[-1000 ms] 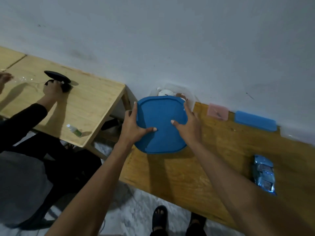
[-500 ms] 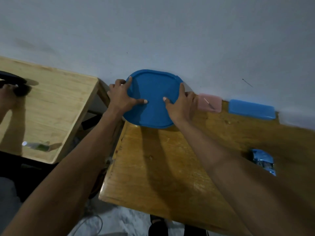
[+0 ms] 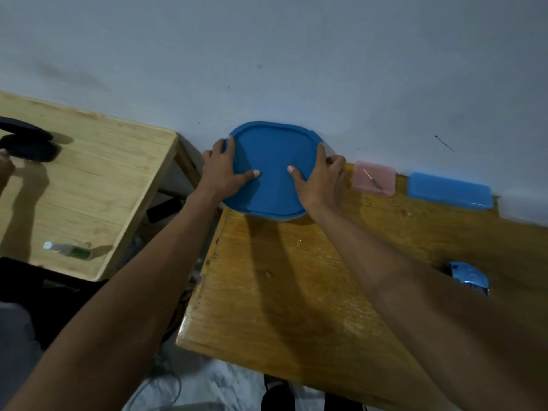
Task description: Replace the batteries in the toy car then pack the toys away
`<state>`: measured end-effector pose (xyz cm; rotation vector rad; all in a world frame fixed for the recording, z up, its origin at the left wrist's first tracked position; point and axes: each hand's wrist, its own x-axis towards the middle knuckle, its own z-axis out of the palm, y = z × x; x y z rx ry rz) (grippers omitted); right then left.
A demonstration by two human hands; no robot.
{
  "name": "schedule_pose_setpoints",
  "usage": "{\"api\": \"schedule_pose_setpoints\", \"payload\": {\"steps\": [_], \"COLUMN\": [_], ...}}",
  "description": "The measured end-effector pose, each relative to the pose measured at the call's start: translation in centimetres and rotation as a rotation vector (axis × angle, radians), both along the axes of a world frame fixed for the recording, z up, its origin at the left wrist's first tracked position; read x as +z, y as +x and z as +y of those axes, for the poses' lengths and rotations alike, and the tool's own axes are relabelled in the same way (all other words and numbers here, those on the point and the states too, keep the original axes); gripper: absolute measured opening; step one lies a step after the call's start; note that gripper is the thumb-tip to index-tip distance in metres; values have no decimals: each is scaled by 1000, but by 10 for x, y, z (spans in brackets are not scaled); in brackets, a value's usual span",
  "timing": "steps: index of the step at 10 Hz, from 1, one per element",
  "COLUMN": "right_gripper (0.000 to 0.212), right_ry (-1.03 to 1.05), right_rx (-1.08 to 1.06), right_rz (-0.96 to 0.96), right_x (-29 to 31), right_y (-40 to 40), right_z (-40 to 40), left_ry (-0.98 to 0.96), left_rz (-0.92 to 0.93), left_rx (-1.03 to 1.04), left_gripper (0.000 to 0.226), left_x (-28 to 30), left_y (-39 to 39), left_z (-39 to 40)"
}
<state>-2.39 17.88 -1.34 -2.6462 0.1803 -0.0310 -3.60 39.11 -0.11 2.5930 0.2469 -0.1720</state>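
Observation:
A blue lid point(image 3: 272, 161) covers a clear container at the far left corner of the orange-brown table point(image 3: 296, 292), against the wall. My left hand point(image 3: 224, 170) grips the lid's left edge, thumb pressed flat on top. My right hand point(image 3: 321, 180) grips its right edge the same way. The container's contents are hidden under the lid. A shiny blue toy car point(image 3: 470, 278) lies at the table's right side, partly behind my right forearm.
A small pink box point(image 3: 374, 178) and a long blue case point(image 3: 449, 190) sit along the wall to the right. A lighter wooden table point(image 3: 89, 185) on the left holds a small bottle point(image 3: 66, 250) and a black object point(image 3: 28, 142), beside another person's hand.
The lidded container has gone from near the table's left edge back against the wall, both hands staying on the lid. The white toy seen behind the lid is now hidden.

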Motion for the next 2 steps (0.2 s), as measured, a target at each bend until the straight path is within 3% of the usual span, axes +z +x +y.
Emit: {"api": "schedule_pose_setpoints", "payload": {"steps": [1,2], "right_gripper": [81,84], "right_ry": [-38,-78], "right_rx": [-10,22], "right_rz": [46,134], "right_x": [2,20], "right_y": [-1,1], "right_z": [2,0], "left_ry": [40,107], "left_rz": [65,18], "left_rx": [-2,48], "left_gripper": [104,98], "left_x": [3,13], "left_y": [0,-10], "left_z": [-3,-10]}}
